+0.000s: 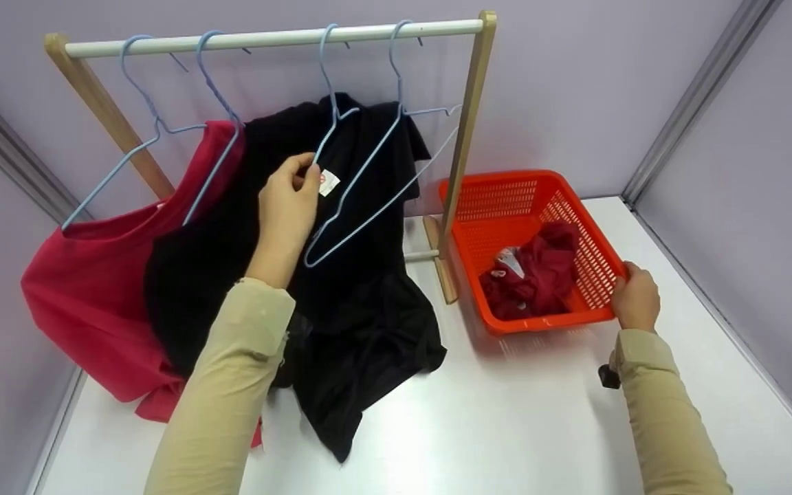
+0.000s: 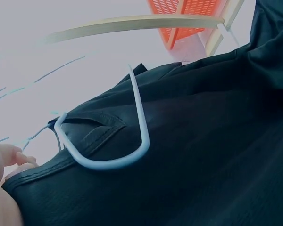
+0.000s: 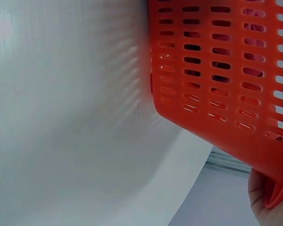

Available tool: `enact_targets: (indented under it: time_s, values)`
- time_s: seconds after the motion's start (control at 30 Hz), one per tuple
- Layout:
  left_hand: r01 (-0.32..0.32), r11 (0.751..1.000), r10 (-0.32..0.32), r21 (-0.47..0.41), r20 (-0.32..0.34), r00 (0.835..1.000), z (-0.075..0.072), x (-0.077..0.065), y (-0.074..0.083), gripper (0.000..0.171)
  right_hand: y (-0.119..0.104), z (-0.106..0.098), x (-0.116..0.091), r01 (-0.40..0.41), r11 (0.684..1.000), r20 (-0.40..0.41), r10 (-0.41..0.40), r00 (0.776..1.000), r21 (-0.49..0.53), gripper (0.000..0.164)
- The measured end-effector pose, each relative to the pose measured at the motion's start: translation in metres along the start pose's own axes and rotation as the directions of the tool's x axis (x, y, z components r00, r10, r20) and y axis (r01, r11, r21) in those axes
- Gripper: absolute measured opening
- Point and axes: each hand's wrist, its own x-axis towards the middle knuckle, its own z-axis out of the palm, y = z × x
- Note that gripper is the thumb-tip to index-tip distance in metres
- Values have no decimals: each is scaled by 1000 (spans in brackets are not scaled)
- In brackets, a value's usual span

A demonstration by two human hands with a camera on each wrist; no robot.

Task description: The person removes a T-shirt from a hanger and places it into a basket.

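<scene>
Right hand [image 1: 636, 299] curled round rim of red basket [image 1: 554, 322] beside wooden rack [image 1: 468, 124], crumpled red cloth [image 1: 554, 261] inside; left hand [image 1: 289, 206] pinching blue hanger [image 1: 333, 110] at black garment [image 1: 368, 302], beneath rail [image 1: 272, 40]. Step looks like working garment at hanger; next move likely calls for firm pinch, basket steady.

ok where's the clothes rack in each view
Head: clothes rack, upper left to centre.
Left wrist: its wooden post runs across the top.
Right wrist: not in it.
Shared landmark: orange-red slotted plastic basket, right in head, top in left wrist, right in right wrist.
</scene>
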Motion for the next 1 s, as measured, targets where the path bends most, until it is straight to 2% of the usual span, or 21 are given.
enact_targets:
  time_s: [0.27, 0.37, 0.57, 0.8, 1.0]
  values:
    - [32, 999, -34, -26, -55, 998, -3, -4, -3, 31, -3, 1, -1, -25, 1000, 13, 25, 1000, 4, 42]
    - [23, 999, -26, -44, -75, 997, -4, -4, -3, 31, -3, 1, -1, -30, 999, 14, 30, 999, 12, 43]
    - [-42, 995, 28, -94, -140, 990, -6, -5, -6, 30, -3, 3, -2, -27, 999, 10, 26, 1000, 23, 42]
    - [-139, 981, 104, -133, -243, 965, -4, -10, -14, 28, -1, 4, -2, -8, 1000, -7, 8, 1000, 9, 42]
    - [-201, 969, 155, -145, -279, 948, -2, -21, -25, 27, -2, 4, -2, -20, 1000, -11, 21, 1000, 20, 42]
